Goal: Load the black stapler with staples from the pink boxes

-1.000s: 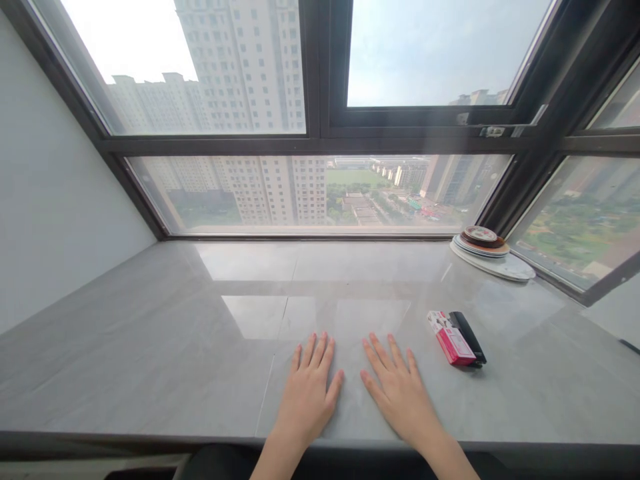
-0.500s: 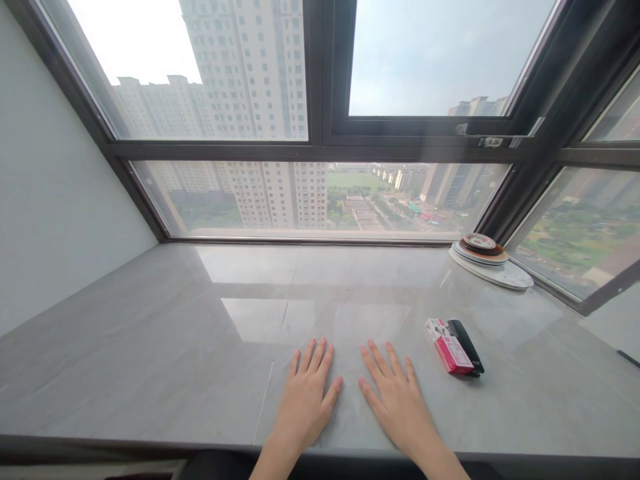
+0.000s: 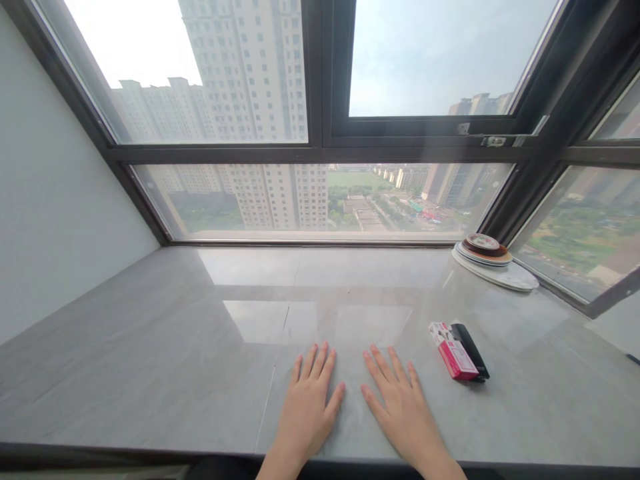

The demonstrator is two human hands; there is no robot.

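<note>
My left hand lies flat, palm down, on the grey stone sill, fingers stretched out and holding nothing. Beside it, my right hand rests the same way, its fingers spread. A strip of bare sill separates the two thumbs. To the right of my right hand, and apart from it, sits a small pink and white box. A black stapler-like object lies along the box's right side; its exact kind is hard to make out.
At the far right corner a stack of plates rests on a white oval board or plate. Dark window frames border the sill at the back and right. A white wall closes the left side. A dark thin object shows at the right edge.
The whole view has shifted slightly, so things appear a little lower and further right. Both hands stay flat on the sill, and the objects have not moved on it.
</note>
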